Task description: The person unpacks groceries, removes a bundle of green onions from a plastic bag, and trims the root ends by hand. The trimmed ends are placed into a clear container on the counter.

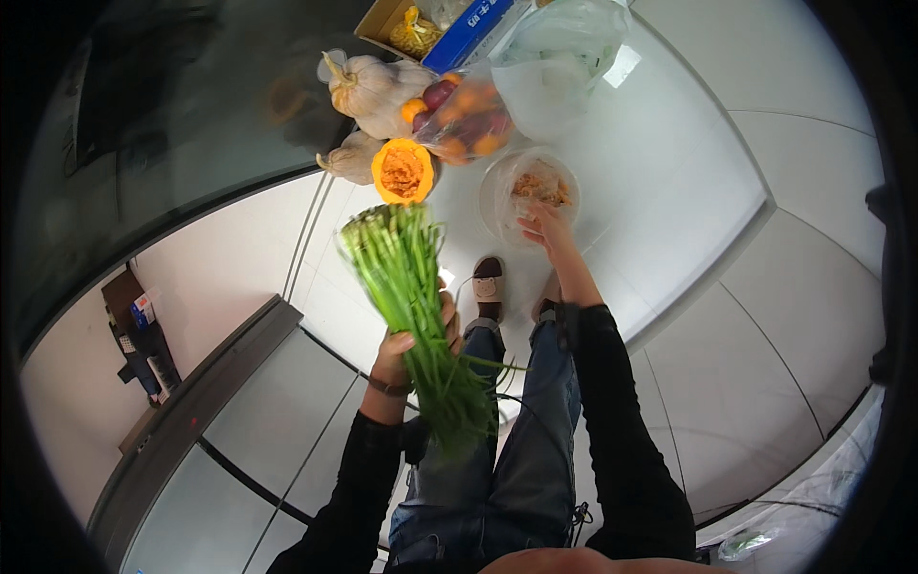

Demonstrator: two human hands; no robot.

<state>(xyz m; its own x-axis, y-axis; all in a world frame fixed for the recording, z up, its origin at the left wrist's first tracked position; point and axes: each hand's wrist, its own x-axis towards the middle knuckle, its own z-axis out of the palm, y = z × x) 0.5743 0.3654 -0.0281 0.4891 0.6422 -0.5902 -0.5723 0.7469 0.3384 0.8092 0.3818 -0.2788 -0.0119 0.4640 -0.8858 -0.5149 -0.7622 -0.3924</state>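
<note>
A thick bunch of green garlic chives [403,280] is gripped around its middle by my left hand [393,355]. The pale cut ends point away from me, while the dark leafy tips hang towards my legs. My right hand [551,228] reaches over the near side of a round bin [491,215] lined with clear plastic, its fingers apart and nothing visible in them. Orange-brown scraps [539,185] lie inside the bin. Whether the fingers touch the liner, I cannot tell. Just beyond the chives' cut ends sits a cut pumpkin half [403,171], its stringy flesh and seeds showing.
Two whole pale pumpkins [384,93] lie beyond the cut one. Beside them are a clear bag of orange and dark red fruit [466,118], a blue-sided cardboard box [466,32] and a whitish plastic bag [559,64]. A dark glossy panel [215,93] stands at left.
</note>
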